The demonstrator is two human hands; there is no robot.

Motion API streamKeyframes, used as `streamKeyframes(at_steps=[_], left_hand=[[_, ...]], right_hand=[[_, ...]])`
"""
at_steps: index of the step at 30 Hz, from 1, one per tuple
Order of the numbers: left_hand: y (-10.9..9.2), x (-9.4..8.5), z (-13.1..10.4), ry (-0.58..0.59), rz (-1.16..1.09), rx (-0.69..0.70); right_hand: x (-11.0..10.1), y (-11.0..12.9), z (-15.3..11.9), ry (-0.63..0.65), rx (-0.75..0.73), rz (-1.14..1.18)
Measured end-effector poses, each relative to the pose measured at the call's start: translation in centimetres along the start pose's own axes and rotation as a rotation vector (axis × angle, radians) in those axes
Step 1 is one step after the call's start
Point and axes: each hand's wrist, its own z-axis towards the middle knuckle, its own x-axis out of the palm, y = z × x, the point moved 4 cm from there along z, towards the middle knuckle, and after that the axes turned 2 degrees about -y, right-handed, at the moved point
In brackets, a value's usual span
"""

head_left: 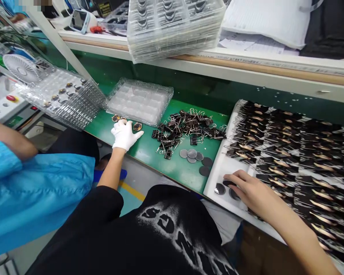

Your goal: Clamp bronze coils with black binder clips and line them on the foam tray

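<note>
My left hand [124,134], in a white glove, reaches over the green bench with its thumb stretched out and fingers apart. Its fingertips are at small round amber-and-dark pieces [115,118], one partly hidden beneath them. Another such piece [137,126] lies just beyond the thumb. My bare right hand [248,188] is over the near left corner of a white tray [213,185]. Its fingers are closed on a thin dark round disc [228,183]. Two more discs lie in the tray there: one shiny dark disc [219,188] and one partly under the hand.
A heap of black binder clips [186,124] and several grey and black discs [192,153] lie mid-bench. Rows of clipped pieces [281,160] fill the white tray. An empty clear blister tray [140,100], stacked trays [71,99] and a person in blue [40,191] are leftward.
</note>
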Motion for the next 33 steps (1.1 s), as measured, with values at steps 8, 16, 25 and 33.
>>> streamKeyframes(at_steps=[8, 16, 25, 33], left_hand=[[0.3, 1.9, 2.4, 0.013, -0.019, 0.147], [-0.8, 2.0, 1.4, -0.006, -0.080, 0.230], [-9.0, -3.9, -6.1, -0.184, -0.843, 0.139], [-22.2, -3.9, -12.7, 0.769, -1.328, 0.288]], right_hand=[[-3.3, 2.4, -0.3, -0.329, 0.254, 0.323], [0.8, 5.6, 3.0, -0.530, 0.606, 1.385], [-0.5, 8.2, 4.6, -0.798, 0.438, 1.258], [-2.2, 9.7, 2.7, -0.884, -0.019, 0.455]])
